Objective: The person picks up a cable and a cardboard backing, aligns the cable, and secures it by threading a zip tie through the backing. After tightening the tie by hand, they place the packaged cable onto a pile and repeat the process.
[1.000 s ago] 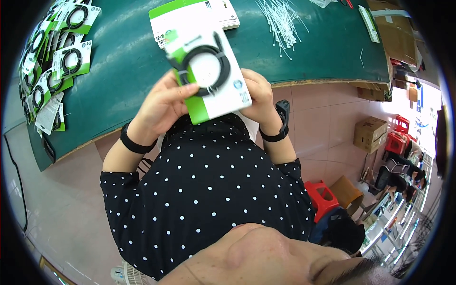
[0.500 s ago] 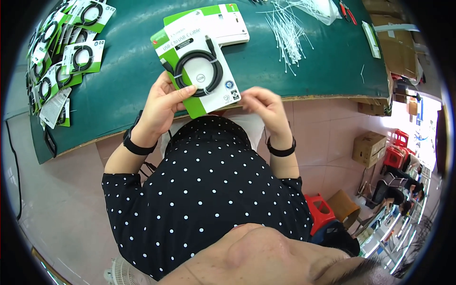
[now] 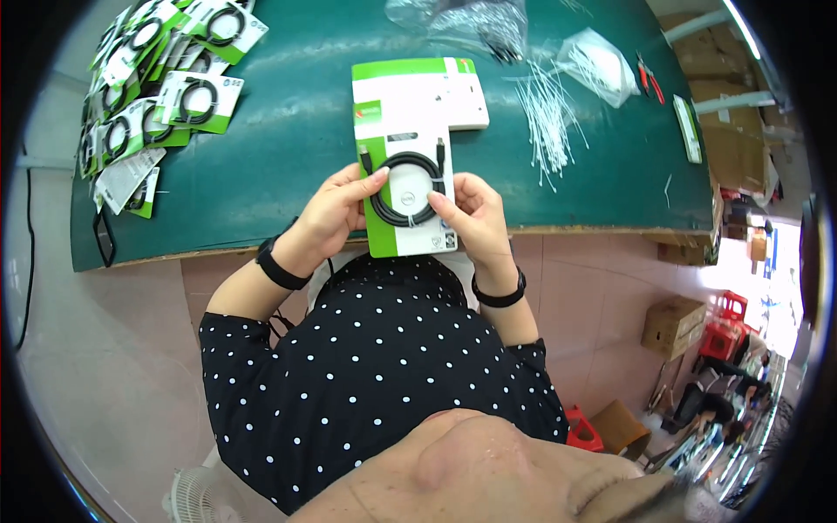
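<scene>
Between my hands is a green and white cable card (image 3: 377, 235) with a coiled black cable (image 3: 380, 207) fixed to its front by white ties. My left hand (image 3: 342, 202) grips the card's left edge, thumb on the coil. On the right edge, my right hand (image 3: 475, 213) is closed round the card with its thumb pressed on the cable. Both cable ends point away from me, up the card. Just beyond lies a stack of similar cards (image 3: 466, 96), partly covered by the held one.
Many carded cables (image 3: 196, 103) are heaped at the table's left. White cable ties (image 3: 545, 131) lie spread at the right, by a clear bag (image 3: 602, 70) and red-handled pliers (image 3: 649, 80). A bag of black cables (image 3: 488, 26) sits at the far side. A phone (image 3: 104, 237) rests near the left edge.
My right hand has come in from beside the card and taken hold of its right edge. The card has turned from tilted to nearly straight.
</scene>
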`<state>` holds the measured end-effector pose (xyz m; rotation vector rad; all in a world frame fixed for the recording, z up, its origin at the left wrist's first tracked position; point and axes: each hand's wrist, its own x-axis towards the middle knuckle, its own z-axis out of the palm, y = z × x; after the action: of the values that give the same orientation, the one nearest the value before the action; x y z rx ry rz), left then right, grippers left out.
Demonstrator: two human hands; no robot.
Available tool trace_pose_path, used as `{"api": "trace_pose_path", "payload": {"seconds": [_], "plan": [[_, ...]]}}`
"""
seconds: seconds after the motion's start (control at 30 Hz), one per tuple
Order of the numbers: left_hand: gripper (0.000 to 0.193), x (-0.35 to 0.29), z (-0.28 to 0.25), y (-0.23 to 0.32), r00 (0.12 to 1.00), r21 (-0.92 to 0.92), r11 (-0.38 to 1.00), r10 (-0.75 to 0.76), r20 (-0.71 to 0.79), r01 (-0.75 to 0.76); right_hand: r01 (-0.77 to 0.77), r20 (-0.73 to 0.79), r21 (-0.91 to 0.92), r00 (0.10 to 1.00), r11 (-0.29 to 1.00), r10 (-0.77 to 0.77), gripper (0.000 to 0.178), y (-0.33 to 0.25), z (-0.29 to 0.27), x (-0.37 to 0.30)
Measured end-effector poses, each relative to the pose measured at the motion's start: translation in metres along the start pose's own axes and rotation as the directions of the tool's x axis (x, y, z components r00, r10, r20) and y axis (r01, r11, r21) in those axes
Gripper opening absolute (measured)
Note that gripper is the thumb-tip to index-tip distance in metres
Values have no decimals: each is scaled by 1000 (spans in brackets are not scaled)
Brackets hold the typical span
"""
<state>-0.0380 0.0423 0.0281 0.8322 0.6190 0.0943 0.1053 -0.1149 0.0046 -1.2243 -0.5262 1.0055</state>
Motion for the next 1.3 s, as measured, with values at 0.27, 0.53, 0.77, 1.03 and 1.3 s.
{"api": "trace_pose_path", "payload": {"seconds": [0.27,0.53,0.77,1.03,1.3], "plan": [[29,-6,-3,4,988,-82,985,151,-29,-152,107,-96,-12,990,994,-108,19,-3,18,7],[27,-19,-45,24,958,12,959,283,-48,-282,143,-63,7,988,990,-142,21,1,36,21],[15,-37,-125,115,729,123,790,605,-321,-601,104,-116,-183,985,978,-127,15,14,-8,-12],[16,-21,-203,217,465,142,578,758,-458,-803,58,-447,-183,884,981,-135,13,23,-48,-56],[18,20,-288,311,306,91,422,773,-556,-902,28,-530,-239,833,971,-155,13,11,-37,-57]]}}
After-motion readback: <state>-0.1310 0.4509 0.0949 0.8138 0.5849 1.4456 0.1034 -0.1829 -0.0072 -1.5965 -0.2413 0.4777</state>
